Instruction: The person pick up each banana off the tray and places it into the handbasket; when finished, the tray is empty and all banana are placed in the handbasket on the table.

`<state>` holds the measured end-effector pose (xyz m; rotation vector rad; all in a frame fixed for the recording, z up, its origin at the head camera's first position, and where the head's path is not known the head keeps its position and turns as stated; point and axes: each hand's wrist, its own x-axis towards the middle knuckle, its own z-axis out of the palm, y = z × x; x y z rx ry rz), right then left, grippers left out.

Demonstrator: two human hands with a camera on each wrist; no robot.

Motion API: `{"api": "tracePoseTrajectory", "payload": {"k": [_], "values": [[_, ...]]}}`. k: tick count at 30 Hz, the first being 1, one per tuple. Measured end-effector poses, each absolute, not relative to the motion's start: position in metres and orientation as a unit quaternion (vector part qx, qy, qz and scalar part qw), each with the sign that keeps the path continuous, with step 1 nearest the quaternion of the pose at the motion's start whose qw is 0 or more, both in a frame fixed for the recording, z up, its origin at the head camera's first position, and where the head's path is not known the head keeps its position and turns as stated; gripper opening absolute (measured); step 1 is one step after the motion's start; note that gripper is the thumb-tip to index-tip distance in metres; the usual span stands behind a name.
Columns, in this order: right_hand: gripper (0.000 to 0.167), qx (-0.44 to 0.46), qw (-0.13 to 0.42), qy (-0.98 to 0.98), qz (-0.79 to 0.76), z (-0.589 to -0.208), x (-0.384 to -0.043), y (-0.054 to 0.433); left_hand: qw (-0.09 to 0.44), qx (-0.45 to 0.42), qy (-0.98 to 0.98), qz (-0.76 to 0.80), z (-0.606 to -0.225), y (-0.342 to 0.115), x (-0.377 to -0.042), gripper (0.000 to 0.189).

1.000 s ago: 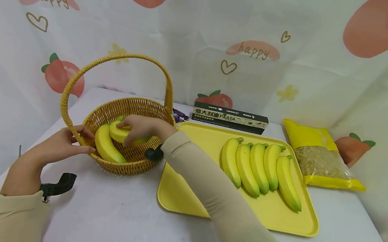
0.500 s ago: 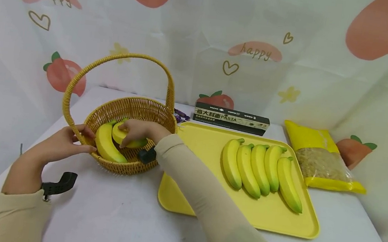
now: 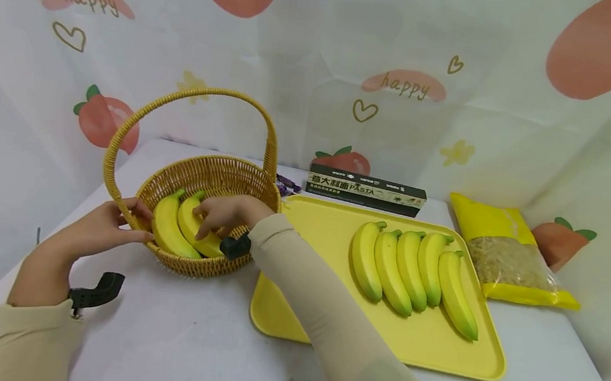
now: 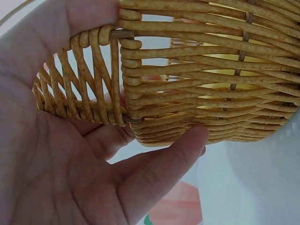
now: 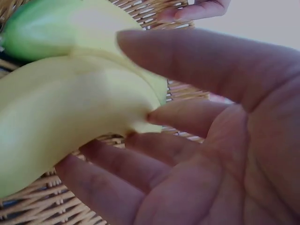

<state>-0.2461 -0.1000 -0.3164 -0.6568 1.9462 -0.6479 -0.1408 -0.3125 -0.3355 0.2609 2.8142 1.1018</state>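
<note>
In the head view, a woven basket (image 3: 201, 174) with a tall arched handle stands at the left of the table. My left hand (image 3: 103, 228) holds its side at the foot of the handle, and the left wrist view shows the thumb along the outer weave (image 4: 187, 101). Two yellow bananas lie side by side inside, a left one (image 3: 169, 226) and a right one (image 3: 188, 216). My right hand (image 3: 227, 212) is over the right banana. In the right wrist view, loosely spread fingers touch the edge of that banana (image 5: 79, 98), with the thumb stretched out above.
Right of the basket lies a yellow tray (image 3: 284, 312) with several bananas (image 3: 394, 271) in a row. Behind it stand a dark pasta box (image 3: 364, 190) and purple-wrapped sweets (image 3: 286, 185). A yellow bag of pasta (image 3: 511, 255) lies at the right.
The right banana has turned and come down beside the left one in the basket. My right hand has lowered with it and its fingers have loosened. The left hand keeps its hold.
</note>
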Motion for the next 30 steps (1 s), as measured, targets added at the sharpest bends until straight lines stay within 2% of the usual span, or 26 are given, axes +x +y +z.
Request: {"api": "tracePoseTrajectory", "payload": {"k": [5,14,21,30], "values": [[0.067,-0.263,0.476,0.789,-0.284,-0.315,-0.247,-0.094,0.057,0.086,0.927,0.36,-0.335,-0.312,-0.142,0.035],[0.069,-0.361,0.372,0.816,-0.256,-0.301,-0.243,-0.071,0.057,0.082,0.925,0.366,-0.333,-0.312,-0.14,0.038],[0.07,-0.412,0.326,0.8,-0.291,-0.284,-0.237,-0.033,0.048,0.084,0.932,0.35,-0.333,-0.315,-0.14,0.037],[0.07,-0.405,0.286,0.801,-0.335,-0.277,-0.226,0.037,0.048,0.085,0.926,0.364,-0.335,-0.312,-0.139,0.037]]}}
